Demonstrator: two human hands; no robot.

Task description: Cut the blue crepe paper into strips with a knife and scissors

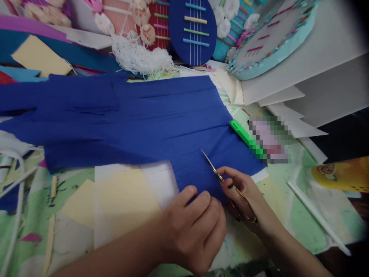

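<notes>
A wide sheet of creased blue crepe paper (pixel 138 119) lies across the table. My right hand (pixel 240 196) holds a pair of small gold-handled scissors (pixel 211 166); their blades look closed and point up and left over the paper. Beside it, my left hand (pixel 198 227) is curled with its knuckles up at the paper's lower edge. Its fingertips are hidden, so what it pinches there cannot be made out. A bright green cutter (pixel 245 136) rests at the paper's right side.
Decorated cardboard pieces, one a blue oval (pixel 192 30), stand at the back near a heap of white shreds (pixel 141 55). Cream card (pixel 123 196) lies beneath the paper. A white stick (pixel 318 217) and yellow package (pixel 341 175) are at right; a white cable (pixel 20 207) is left.
</notes>
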